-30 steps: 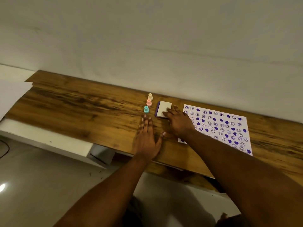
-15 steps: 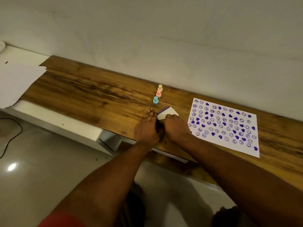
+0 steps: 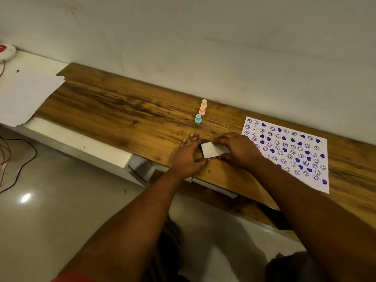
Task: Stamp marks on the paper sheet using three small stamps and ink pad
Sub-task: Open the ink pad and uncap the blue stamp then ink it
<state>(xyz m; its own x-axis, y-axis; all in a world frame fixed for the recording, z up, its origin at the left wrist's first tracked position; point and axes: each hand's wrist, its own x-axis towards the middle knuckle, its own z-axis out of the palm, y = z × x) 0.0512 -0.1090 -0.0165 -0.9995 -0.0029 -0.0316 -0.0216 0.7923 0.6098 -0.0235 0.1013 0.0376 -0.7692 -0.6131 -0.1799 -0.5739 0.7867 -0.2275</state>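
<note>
Both hands hold the small white ink pad (image 3: 212, 150) just above the wooden tabletop (image 3: 126, 115), near its front edge. My left hand (image 3: 186, 157) grips its left side, my right hand (image 3: 238, 148) its right side; the pad looks closed. Three small stamps stand in a row behind it: a teal stamp (image 3: 198, 119) nearest, a pink stamp (image 3: 202, 111), and a cream stamp (image 3: 204, 104) closest to the wall. The paper sheet (image 3: 295, 151) lies flat to the right, covered with purple smiley and heart marks. My right wrist overlaps its near left corner.
A white wall (image 3: 203, 47) runs behind the table. To the left is a lower white surface with a loose white sheet (image 3: 24, 94) and a round white device (image 3: 6, 51). Cables (image 3: 12, 159) lie on the tiled floor at the left.
The ink pad came off the table from beside the stamps toward me. My left hand, flat on the table a second ago, now grips it together with my right hand.
</note>
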